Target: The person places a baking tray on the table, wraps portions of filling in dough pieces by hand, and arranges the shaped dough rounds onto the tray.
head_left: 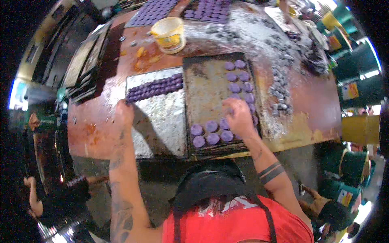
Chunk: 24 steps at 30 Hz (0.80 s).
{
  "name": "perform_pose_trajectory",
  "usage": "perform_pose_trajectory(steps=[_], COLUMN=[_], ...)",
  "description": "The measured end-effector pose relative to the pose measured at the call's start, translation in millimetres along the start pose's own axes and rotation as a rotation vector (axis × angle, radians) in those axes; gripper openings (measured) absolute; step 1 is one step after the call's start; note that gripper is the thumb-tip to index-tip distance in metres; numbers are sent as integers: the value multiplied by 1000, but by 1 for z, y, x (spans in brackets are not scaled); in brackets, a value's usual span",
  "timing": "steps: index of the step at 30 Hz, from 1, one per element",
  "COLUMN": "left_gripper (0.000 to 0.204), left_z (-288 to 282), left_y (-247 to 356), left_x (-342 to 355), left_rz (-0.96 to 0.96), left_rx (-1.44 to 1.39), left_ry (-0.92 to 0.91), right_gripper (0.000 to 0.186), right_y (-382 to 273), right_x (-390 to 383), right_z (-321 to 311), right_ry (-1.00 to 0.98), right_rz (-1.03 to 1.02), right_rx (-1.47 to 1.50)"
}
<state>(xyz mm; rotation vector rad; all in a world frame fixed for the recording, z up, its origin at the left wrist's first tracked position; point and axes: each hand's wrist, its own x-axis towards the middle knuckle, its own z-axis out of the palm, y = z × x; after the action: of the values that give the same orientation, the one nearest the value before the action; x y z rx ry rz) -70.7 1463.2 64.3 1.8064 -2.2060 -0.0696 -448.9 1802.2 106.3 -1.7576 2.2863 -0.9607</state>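
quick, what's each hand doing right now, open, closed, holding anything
Left hand: at the near end of the purple disc rows on the floured slab; grip cannot be told.
Right hand: fingers curled down on purple discs on the dark baking tray; hold cannot be told.

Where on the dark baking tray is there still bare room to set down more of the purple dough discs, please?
The dark baking tray is bare through its left and middle, between its left rim and the column of purple discs down its right side. The near right corner is crowded: two rows of discs lie there under the right hand. The left hand rests on the floured board alongside.
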Motion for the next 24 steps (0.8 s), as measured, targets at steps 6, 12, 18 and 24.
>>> perform_pose_trajectory(steps=[6,12,18,24], left_gripper=[27,26,31,30], left_z=[20,-5,-50,-89], left_y=[-54,156,276,320], left_x=[13,-144,-190,-208], left_rz=[-496,-354,-371,-414], left_rx=[-719,-1522,-1454,-1540], left_ry=[-136,-539,-776,-800], right_gripper=[31,32,23,30], right_y=[133,165,-38,-28], right_x=[-25,-48,9,1], right_z=[-69,-59,-63,-64], right_ry=[112,78,-115,49], right_rz=[458,483,48,-199], right_rx=[-504,-453,527,216])
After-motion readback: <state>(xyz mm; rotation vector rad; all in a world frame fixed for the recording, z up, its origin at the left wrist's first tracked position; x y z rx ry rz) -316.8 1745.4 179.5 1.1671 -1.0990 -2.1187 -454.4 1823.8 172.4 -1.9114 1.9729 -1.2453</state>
